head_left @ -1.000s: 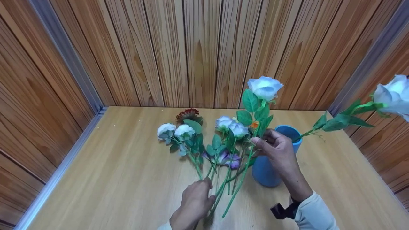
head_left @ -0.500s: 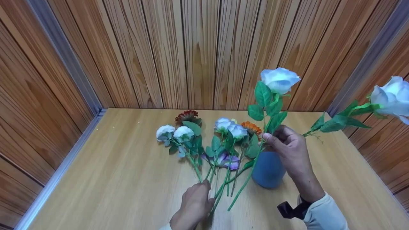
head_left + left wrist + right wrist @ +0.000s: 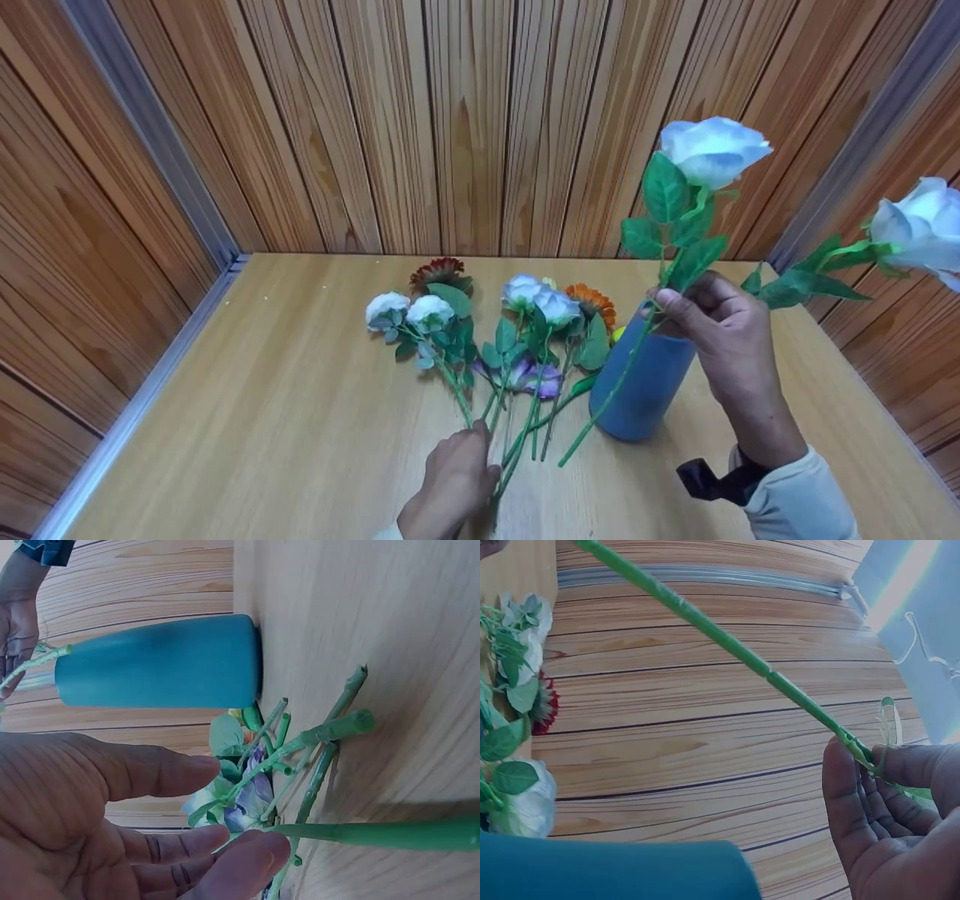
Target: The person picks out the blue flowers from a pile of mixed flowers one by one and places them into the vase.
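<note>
My right hand [image 3: 731, 337] pinches the green stem [image 3: 735, 649] of a pale blue-white rose [image 3: 716, 152] just below its leaves. The rose is upright and tilted, its lower stem crossing in front of the blue vase [image 3: 645, 386]. A second pale rose [image 3: 919, 225] leans out from the vase to the right; the hand hides part of the vase's mouth. My left hand [image 3: 454, 476] lies low beside the stems of the loose flowers. In the left wrist view, a gap shows between its thumb and fingers [image 3: 244, 862], with stems [image 3: 315, 731] beyond.
Loose flowers lie mid-table: small white blooms [image 3: 430, 313], a dark red one [image 3: 437, 271], pale blue roses [image 3: 555, 306], an orange one [image 3: 591, 301] and a purple one [image 3: 544, 379]. Wood-panelled walls [image 3: 480, 127] enclose the table [image 3: 262, 420] at the back and sides.
My right hand has carried the rose rightward and up, from beside the loose flowers to over the vase's mouth. My left hand has hardly moved.
</note>
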{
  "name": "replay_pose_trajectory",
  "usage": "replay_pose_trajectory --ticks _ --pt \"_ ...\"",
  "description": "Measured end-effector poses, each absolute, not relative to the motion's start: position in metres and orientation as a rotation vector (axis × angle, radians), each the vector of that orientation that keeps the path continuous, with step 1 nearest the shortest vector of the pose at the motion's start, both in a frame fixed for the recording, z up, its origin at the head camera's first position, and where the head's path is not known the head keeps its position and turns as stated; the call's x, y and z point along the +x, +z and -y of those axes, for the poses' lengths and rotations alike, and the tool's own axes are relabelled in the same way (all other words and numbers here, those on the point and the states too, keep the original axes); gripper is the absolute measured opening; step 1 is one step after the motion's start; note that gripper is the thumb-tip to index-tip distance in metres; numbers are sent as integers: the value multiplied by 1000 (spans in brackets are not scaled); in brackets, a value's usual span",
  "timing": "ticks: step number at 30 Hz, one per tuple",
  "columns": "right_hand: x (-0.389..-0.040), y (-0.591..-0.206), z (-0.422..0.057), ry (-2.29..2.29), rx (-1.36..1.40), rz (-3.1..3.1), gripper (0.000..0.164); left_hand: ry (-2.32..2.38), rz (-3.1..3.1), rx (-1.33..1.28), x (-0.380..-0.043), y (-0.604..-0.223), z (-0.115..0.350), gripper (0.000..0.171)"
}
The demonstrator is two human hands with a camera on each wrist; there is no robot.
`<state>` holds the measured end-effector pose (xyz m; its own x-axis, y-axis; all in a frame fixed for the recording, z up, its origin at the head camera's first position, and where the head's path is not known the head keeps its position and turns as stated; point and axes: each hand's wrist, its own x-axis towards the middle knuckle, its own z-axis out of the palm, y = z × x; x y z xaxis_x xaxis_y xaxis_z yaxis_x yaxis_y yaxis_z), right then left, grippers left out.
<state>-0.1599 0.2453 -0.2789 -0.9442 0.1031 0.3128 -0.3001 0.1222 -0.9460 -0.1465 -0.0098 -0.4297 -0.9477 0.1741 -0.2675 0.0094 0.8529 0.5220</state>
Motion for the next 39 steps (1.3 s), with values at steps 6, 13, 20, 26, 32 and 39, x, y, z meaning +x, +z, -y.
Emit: replay_pose_trajectory --ticks 6,13,20,26,32,39 --pt "-156 -265 -252 1889 186 2037 37 743 -2727 157 -146 -432 11 27" --pt "-154 -255 -260 1923 234 1925 35 769 -2657 84 -147 -431 9 42" --pt "-151 -245 -265 1987 277 1792 36 778 -2687 158 -142 -433 14 29" --pt "-147 -236 -271 1973 276 1756 37 763 -2672 117 -143 -433 12 34" --pt "-148 -229 -274 1861 217 1718 37 767 -2632 68 -144 -432 11 43" --pt "-145 -223 -276 1837 263 1630 38 752 -2606 32 -144 -431 8 54"
